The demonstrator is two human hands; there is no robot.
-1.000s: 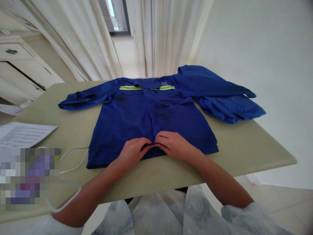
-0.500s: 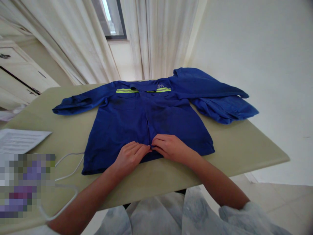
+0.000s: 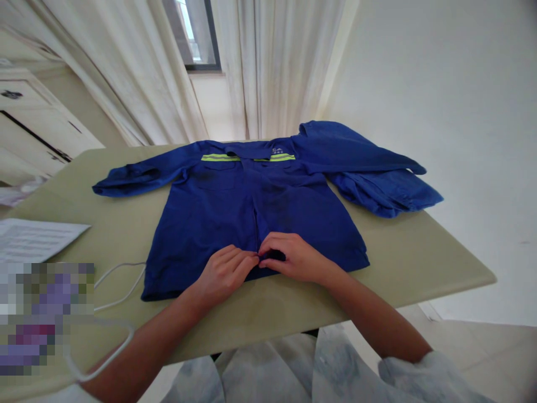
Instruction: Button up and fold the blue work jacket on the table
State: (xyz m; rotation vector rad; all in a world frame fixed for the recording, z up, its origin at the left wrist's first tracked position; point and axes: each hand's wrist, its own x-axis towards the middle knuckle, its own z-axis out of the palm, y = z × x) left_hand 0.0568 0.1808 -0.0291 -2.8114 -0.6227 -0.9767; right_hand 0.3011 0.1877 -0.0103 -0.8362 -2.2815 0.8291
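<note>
Blue work jacket (image 3: 235, 212) lies flat on the tabletop (image 3: 423, 263): soft, limp cloth, likely light, best held at the front edges near the hem. Left hand (image 3: 222, 273) and right hand (image 3: 291, 257): grips closed, pinching those edges.

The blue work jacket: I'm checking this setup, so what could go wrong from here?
The sleeve on the right of the blue work jacket reaches past the edge of the table, so it could slip off. The white cable by the hem could snag. Tugging at the front opening with left hand and right hand could skew it.
</note>
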